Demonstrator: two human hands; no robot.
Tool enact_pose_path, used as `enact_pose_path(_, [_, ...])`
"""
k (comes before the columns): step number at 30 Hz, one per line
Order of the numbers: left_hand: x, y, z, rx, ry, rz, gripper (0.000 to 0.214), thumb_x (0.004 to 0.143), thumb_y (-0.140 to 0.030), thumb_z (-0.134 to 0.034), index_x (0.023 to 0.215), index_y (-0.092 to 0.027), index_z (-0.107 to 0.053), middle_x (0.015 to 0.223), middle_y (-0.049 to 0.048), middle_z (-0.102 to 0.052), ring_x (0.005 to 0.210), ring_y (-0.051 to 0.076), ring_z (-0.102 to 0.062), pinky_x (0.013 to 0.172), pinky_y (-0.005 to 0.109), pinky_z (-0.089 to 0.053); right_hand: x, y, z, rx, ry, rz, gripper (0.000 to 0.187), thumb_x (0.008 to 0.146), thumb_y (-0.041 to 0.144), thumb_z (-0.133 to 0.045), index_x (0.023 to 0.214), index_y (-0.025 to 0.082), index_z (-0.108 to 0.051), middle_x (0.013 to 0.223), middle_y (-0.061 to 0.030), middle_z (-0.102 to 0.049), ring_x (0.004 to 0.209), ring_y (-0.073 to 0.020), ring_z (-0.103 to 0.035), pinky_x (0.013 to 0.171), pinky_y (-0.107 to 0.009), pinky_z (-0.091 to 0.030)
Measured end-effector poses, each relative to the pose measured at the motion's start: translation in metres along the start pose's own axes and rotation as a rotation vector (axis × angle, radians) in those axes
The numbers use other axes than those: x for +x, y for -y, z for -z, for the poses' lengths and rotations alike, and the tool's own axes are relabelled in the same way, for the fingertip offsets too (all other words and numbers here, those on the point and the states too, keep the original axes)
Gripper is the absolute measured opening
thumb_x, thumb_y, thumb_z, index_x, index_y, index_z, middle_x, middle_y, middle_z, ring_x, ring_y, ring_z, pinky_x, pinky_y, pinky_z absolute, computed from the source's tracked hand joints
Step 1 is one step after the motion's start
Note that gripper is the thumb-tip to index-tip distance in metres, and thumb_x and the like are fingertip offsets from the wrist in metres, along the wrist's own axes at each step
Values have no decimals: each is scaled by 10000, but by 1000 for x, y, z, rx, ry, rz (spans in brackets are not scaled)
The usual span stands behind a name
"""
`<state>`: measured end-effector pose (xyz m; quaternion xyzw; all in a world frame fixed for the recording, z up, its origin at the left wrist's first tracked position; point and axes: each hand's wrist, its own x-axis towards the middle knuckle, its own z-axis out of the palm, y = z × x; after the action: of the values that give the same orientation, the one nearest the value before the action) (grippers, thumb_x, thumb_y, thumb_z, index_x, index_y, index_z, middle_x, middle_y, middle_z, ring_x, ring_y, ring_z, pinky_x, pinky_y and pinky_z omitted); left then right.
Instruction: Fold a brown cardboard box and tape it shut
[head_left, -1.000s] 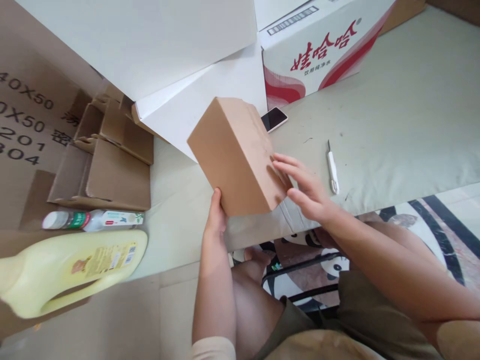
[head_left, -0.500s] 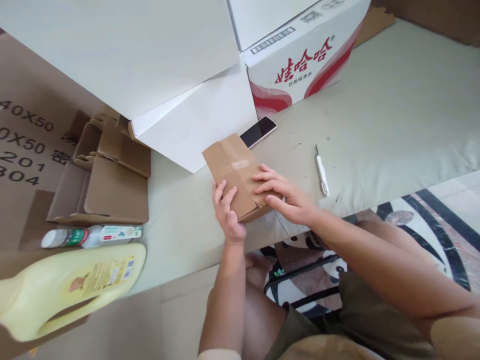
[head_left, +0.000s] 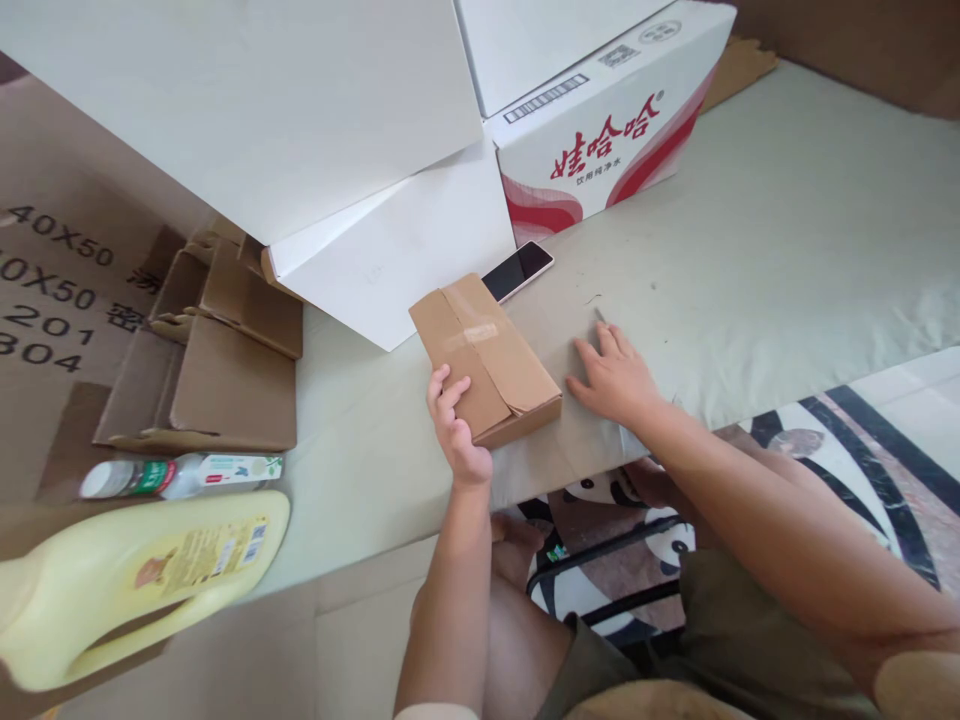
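A small brown cardboard box [head_left: 499,360] lies on the pale cloth-covered surface, a strip of clear tape across its top seam. My left hand [head_left: 459,425] grips its near left corner, with fingertips on the top. Off the box's right side, my right hand [head_left: 619,378] is palm down with its fingers spread. It covers most of a slim white-handled craft knife; only the thin tip [head_left: 599,314] shows beyond the fingers. Whether the fingers have closed on the handle is hidden. Behind the box lies a phone [head_left: 521,270], screen up.
Large white cartons [head_left: 390,255] stand behind, one with red lettering [head_left: 607,140]. At left are folded brown cartons [head_left: 232,385], a clear bottle [head_left: 187,474] and a yellow jug [head_left: 165,560] with a handle. The cloth surface [head_left: 787,230] extends right; its front edge is near my legs.
My right hand has left the top of the box and moved right, over the craft knife. My left hand stays on the box, which has hardly moved.
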<state>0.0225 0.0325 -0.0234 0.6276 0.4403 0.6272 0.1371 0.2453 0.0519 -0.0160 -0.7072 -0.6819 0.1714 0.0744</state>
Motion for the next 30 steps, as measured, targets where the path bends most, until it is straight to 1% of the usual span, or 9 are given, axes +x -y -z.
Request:
enact_pose_path(3, [0,-2,-1,-13,-2,-4,446,1002,-451,-315,1154,-237,-675,1412,86,-564,1370,266,-494,1171,452,-367,-4,4,1,28,-52,88,573,916,258,-505,1477,143,-490,1645,-233,-291,1459,-403,-390,1093,-518,-419])
enact_pose_path(5, [0,-2,-1,-15,0,-1,440,999,-449,-323,1159,-239,-675,1414,84,-562,1370,265,-493,1171,448,-366,-5,5,6,-11,-98,33,532,923,248,-488,1446,153,-520,1530,-247,-446,1344,-409,-500,1011,-522,-462])
enact_pose_path(9, [0,-3,2,11,6,19,446,994,-459,-321,1155,-233,-671,1409,93,-563,1364,277,-498,1161,460,-376,-3,4,16,-49,31,-80,342,960,267,-436,1204,160,-650,1172,-204,-675,1054,-352,-653,808,-435,-504])
enact_pose_path(12, [0,-4,2,27,12,28,447,989,-469,-322,1148,-230,-666,1405,98,-562,1362,284,-501,1156,467,-383,0,3,20,48,41,-82,296,977,317,-432,1104,182,-663,1161,-169,-698,978,-319,-675,729,-392,-485])
enact_pose_path(18, [1,-5,-1,22,10,9,439,991,-463,-320,1146,-230,-658,1401,101,-568,1356,276,-510,1159,465,-382,1,6,14,515,-59,81,215,945,299,-450,1004,191,-626,881,-85,-745,780,-227,-681,726,-349,-484])
enact_pose_path(20, [1,-5,-1,19,12,1,431,990,-460,-330,1150,-232,-659,1401,100,-572,1354,274,-513,1160,465,-380,0,8,9,695,-69,105,215,934,299,-459,1068,198,-594,801,-48,-736,702,-203,-672,697,-336,-496])
enact_pose_path(24, [1,-6,0,42,28,2,441,998,-465,-321,1148,-224,-658,1391,111,-584,1353,283,-517,1159,482,-379,1,13,5,1139,-120,85,207,921,366,-511,1090,248,-533,825,2,-720,599,-149,-638,601,-298,-505])
enact_pose_path(27, [1,-8,0,26,36,1,430,1006,-459,-328,1158,-222,-653,1402,113,-579,1357,280,-516,1159,479,-377,2,17,9,1478,-102,80,164,884,372,-541,1004,262,-559,889,-5,-715,681,-150,-688,643,-315,-552])
enact_pose_path(30, [0,-12,-2,36,40,-3,435,1017,-455,-312,1169,-221,-646,1408,117,-572,1370,274,-508,1171,478,-368,1,20,16,1594,-112,120,292,824,347,-581,1109,292,-555,931,-3,-715,835,-183,-728,765,-367,-587])
